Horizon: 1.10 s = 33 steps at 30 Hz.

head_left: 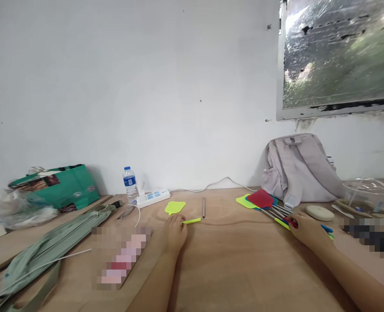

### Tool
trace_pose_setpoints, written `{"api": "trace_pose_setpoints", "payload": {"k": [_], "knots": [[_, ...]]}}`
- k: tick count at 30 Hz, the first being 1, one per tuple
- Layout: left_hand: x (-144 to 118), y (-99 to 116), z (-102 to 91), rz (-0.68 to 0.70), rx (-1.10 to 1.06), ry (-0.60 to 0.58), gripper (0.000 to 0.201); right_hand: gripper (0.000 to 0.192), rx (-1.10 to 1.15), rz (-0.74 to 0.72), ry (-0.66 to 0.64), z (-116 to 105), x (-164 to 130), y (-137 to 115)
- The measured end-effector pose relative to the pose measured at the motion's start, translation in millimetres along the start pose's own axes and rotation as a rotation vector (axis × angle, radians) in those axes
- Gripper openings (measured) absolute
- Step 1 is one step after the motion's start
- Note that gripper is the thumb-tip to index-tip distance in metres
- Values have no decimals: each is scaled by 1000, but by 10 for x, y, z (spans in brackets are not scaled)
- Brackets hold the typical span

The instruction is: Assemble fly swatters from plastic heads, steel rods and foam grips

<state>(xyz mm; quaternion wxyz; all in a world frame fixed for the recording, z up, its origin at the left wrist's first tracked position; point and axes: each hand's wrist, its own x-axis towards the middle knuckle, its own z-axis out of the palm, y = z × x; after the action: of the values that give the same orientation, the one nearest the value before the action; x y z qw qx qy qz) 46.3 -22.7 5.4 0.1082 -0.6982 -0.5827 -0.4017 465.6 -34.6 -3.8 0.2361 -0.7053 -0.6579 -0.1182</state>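
Fingers of the left hand curl loosely together on the plywood tabletop, their tips pinching one end of a thin neon-yellow plastic handle that lies flat, just below a yellow leaf-shaped swatter head and beside a thin grey metal rod. Fingers of the right hand close over the handle ends of a fanned bunch of coloured plastic fly swatters, red on top, lying near a pale lilac fabric backpack against the wall.
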Motion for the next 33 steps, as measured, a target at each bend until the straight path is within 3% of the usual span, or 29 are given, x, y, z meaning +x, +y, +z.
{"api": "trace_pose_setpoints", "payload": {"k": [7, 11, 15, 18, 22, 26, 33], "knots": [[95, 1, 62, -5, 287, 11, 23, 22, -52, -6, -29, -22, -42, -109], [172, -65, 144, -88, 323, 9, 28, 25, -49, -41, -51, -30, -39, -126], [278, -186, 229, -158, 320, -4, 31, 26, 2, -161, 7, -7, -71, -245], [391, -275, 274, -267, 286, -30, 34, 23, 111, -338, -4, 15, -195, -532], [538, -374, 336, -446, 215, -86, 39, 21, 265, -537, -138, 24, -400, -1112], [602, -474, 453, -493, 245, -156, 43, 17, 396, -543, -298, 119, -319, -1640], [548, -611, 614, -479, 172, -359, 54, 29, 617, -397, -286, 614, 355, -2344]]}}
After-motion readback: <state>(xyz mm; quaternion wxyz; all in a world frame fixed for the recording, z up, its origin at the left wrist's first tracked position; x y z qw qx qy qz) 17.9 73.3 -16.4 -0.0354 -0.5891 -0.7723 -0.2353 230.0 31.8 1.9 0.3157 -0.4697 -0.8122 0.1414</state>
